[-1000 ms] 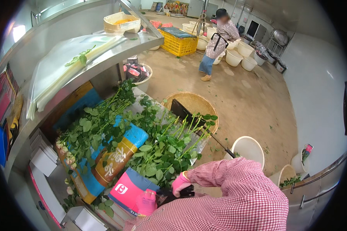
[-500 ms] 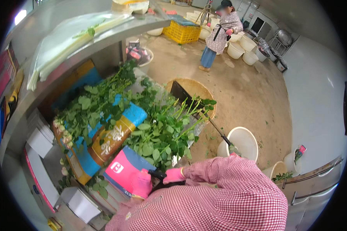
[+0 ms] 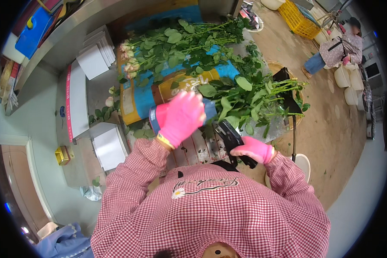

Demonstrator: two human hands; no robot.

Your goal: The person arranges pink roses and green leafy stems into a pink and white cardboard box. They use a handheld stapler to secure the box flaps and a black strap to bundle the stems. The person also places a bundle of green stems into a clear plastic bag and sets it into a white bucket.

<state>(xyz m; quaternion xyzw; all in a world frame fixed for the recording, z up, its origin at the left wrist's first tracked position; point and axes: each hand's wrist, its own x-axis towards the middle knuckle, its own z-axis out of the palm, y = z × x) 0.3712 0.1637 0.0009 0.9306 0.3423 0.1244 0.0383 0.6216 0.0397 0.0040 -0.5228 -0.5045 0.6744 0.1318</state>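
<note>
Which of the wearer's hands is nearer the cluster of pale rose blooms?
Left. The left hand is below and right of the cluster of pale rose blooms in view; the right hand, holding a black tool, is farther right and lower.

A yellow crate [image 3: 297,20] stands near a co-worker [image 3: 336,50].

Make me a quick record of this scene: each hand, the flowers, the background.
Left hand: pink-gloved, blurred, at the pink-and-blue wrap; grip unclear
Right hand: pink-gloved, holding a black tool
Roses: pale blooms at picture left, lying over a blue-and-yellow cover
Leafy stems: right of the wrap, bare ends pointing right
Background: person near white buckets and a yellow crate
</note>
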